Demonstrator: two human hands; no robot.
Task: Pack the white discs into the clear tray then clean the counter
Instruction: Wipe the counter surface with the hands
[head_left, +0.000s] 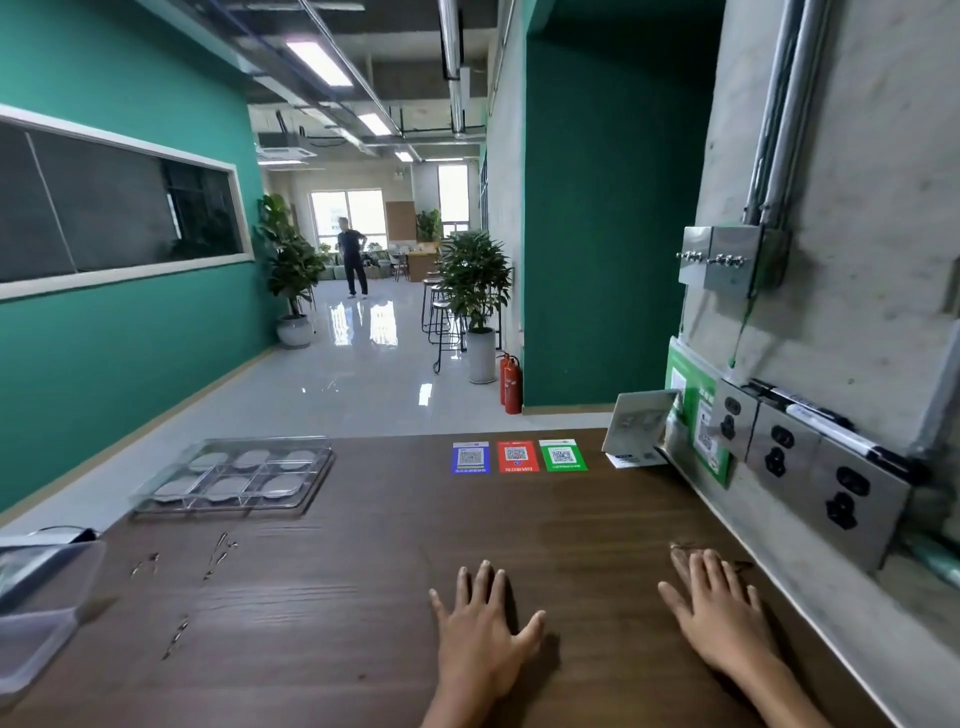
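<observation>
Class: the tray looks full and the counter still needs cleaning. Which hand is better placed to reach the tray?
Left hand, probably. Both hands lie flat and empty, but the tray sits far left; the right hand is by the wall.

Plastic container (41, 608) cut off left.
</observation>
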